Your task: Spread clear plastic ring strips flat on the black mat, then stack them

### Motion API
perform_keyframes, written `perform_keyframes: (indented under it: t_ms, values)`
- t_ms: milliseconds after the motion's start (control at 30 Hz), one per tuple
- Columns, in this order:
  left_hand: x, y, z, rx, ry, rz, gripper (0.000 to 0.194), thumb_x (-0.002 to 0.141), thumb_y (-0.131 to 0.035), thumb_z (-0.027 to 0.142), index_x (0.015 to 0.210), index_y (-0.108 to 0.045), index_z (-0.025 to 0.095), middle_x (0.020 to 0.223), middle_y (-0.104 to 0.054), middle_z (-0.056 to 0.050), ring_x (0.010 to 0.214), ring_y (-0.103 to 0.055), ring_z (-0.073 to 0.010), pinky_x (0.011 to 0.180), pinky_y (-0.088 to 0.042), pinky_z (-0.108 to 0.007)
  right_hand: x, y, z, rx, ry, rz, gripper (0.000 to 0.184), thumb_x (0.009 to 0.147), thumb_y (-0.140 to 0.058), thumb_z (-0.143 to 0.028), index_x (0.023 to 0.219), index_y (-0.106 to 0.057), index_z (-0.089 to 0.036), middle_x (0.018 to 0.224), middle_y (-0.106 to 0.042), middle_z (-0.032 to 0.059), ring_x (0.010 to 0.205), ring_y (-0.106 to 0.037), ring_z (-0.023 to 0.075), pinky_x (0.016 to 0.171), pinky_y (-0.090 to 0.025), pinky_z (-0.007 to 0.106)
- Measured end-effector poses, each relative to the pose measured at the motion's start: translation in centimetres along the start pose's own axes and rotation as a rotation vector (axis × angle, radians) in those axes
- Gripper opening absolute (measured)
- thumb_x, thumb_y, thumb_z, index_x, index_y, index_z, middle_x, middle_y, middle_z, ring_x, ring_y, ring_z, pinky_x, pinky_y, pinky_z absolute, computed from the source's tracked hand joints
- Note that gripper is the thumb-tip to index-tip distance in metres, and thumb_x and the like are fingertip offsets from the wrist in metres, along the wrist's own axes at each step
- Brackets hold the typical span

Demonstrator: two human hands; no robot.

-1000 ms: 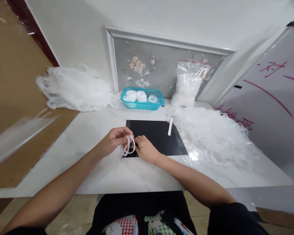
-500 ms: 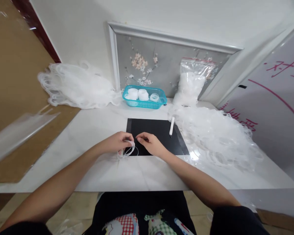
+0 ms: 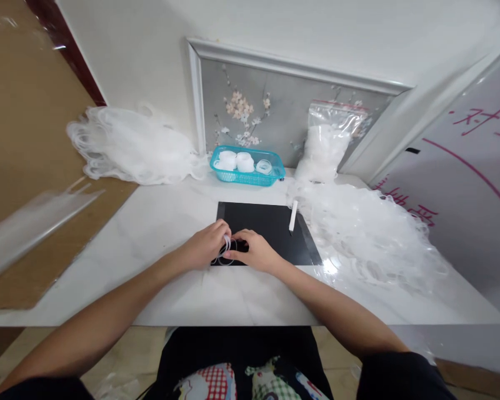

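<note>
My left hand [image 3: 208, 244] is closed on several thin translucent rings [image 3: 225, 248] above the near left part of a black mat [image 3: 266, 228]. Beside it my right hand [image 3: 256, 251] curves toward the same rings, thumb and fingers apart, with the thumb tip close to their right edge. Whether that thumb touches a ring I cannot tell. One loop hangs lower than the others between the hands. A white pen-like stick [image 3: 293, 215] with a dark tip lies at the mat's right side.
Behind the mat stands a blue basket [image 3: 250, 178] with bundled white rings. Translucent rings are heaped at left [image 3: 129, 147] and right [image 3: 366, 233]. A filled zip bag [image 3: 325, 144] leans against the framed panel [image 3: 283, 105]. Brown board [image 3: 8, 300] covers the left side.
My left hand has turned, bringing the rings rightward and closer to the right hand. My right thumb and fingers have spread apart and moved near the rings.
</note>
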State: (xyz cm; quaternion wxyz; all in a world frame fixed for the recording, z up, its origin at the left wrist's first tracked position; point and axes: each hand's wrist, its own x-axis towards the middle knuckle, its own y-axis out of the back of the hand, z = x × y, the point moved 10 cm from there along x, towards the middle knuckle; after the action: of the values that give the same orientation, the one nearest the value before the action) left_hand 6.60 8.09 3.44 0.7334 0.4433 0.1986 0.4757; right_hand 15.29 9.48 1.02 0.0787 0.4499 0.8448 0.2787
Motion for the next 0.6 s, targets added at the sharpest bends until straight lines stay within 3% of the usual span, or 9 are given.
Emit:
perform_keyframes:
  t_ms: [200,300,400,500,600]
  values:
    - [-0.3,2.8,1.1,-0.113,0.054,0.193,0.017,0.092,-0.034,0.026,0.095,-0.050,0.021,0.088,-0.061,-0.002,0.080,-0.058,-0.0170,0.077,-0.044,-0.030,-0.2,0.0,-1.2,0.449,0.048,0.031,0.031,0.079,-0.067,-0.049,0.076,-0.066,-0.018,0.072,-0.060,0.0008,0.070,-0.051,0.0142,0.071,-0.039,0.030]
    - [-0.3,3.5,1.7,0.005,-0.042,0.250,0.018,0.085,-0.046,0.027,0.100,-0.054,0.020,0.086,-0.062,-0.003,0.083,-0.059,-0.0192,0.080,-0.043,-0.031,-0.4,0.7,-0.7,0.710,-0.017,0.079,0.027,0.073,-0.073,-0.045,0.072,-0.067,-0.019,0.072,-0.062,0.0011,0.069,-0.052,0.0143,0.070,-0.040,0.030]
    - [0.1,3.6,0.5,0.125,0.060,0.243,0.022,0.076,-0.052,0.020,0.097,-0.058,0.020,0.073,-0.060,-0.001,0.074,-0.058,-0.0200,0.075,-0.042,-0.032,-0.6,1.7,-1.4,0.871,0.044,0.099,0.017,0.069,-0.074,-0.035,0.064,-0.067,-0.020,0.069,-0.064,0.0024,0.073,-0.055,0.0178,0.076,-0.042,0.033]
    - [0.3,3.5,-0.9,-0.061,0.196,0.230,0.018,0.074,-0.052,0.020,0.090,-0.058,0.020,0.069,-0.058,0.001,0.065,-0.056,-0.0166,0.066,-0.040,-0.028,-0.9,1.7,-3.5,1.012,0.147,-0.011,0.018,0.066,-0.066,-0.031,0.053,-0.062,-0.020,0.051,-0.058,0.0031,0.068,-0.059,0.0219,0.086,-0.042,0.041]
    - [0.6,2.8,-0.9,-0.383,0.218,0.204,0.015,0.075,-0.057,0.030,0.085,-0.058,0.019,0.063,-0.055,0.004,0.060,-0.053,-0.0142,0.060,-0.038,-0.026,-1.0,0.6,-5.0,1.127,0.104,-0.125,0.020,0.066,-0.058,-0.034,0.054,-0.064,-0.019,0.044,-0.056,0.0042,0.051,-0.056,0.0213,0.076,-0.045,0.044]
